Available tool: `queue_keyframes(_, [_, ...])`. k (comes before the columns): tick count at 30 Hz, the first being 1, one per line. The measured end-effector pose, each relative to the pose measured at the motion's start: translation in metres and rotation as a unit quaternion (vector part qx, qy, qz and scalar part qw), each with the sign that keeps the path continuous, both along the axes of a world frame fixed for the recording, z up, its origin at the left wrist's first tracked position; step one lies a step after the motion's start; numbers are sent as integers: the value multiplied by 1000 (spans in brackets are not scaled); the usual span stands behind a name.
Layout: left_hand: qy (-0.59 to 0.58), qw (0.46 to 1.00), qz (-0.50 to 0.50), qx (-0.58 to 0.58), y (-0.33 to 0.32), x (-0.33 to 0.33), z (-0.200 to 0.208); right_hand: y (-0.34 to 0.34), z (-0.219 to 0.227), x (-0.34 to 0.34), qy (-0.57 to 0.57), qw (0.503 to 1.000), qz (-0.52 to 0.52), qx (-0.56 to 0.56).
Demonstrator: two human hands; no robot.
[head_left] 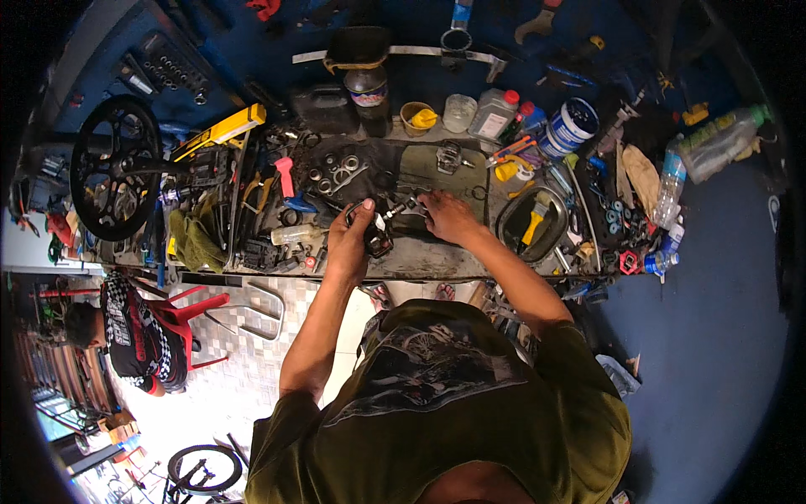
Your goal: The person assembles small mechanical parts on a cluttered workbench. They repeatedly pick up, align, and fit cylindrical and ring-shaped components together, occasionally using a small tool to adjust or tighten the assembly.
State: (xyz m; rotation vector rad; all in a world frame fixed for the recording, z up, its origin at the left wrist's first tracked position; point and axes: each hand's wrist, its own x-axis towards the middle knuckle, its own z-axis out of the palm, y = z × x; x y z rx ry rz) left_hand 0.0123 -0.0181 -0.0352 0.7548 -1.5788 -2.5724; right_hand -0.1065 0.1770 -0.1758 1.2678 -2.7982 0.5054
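My left hand (348, 245) is closed around a black bicycle pedal (380, 244), holding it just above the front part of the workbench. A shiny metal spindle (395, 210) points from the pedal toward my right hand (452, 218). The fingers of that hand are bent and pressed together at the spindle's far end, by a small metal piece whose kind I cannot make out. Farther back, a second pedal (451, 156) lies on a greenish mat (420, 172). Ring-shaped metal parts (323, 181) and a spanner (351, 174) lie to the left of it.
On the cluttered bench, a black tray (504, 231) holds a yellow-handled brush (534, 223). Bottles, a white tub (571, 126) and a yellow level (222, 130) stand or lie farther back. A black wheel (116, 168) is at the left. Another person (138, 336) sits on a red chair (189, 319).
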Motion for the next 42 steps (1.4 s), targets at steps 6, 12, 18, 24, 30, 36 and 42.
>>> queue_keyframes(6, [10, 996, 64, 60, -6, 0, -13, -22, 17, 4, -10, 996, 43, 82])
queue_keyframes(12, [57, 989, 95, 102, -9, -4, -23, -28, 4, -4, -92, 994, -53, 39])
queue_keyframes(18, [34, 987, 133, 85, -15, -6, -18, -12, 31, 0, -443, 846, -141, -263])
queue_keyframes(24, [150, 975, 155, 45, -6, -24, -15, -12, 95, 60, -645, 653, -142, -369])
queue_keyframes(30, [185, 956, 186, -129, 0, -39, -26, -16, 113, 70, -684, 579, -110, -430])
queue_keyframes(36, [66, 964, 213, 147, -10, -44, -7, -11, 112, 62, -676, 583, -83, -443])
queue_keyframes(42, [193, 975, -12, -108, -44, -33, -37, -5, 99, 57, -674, 567, -71, -469])
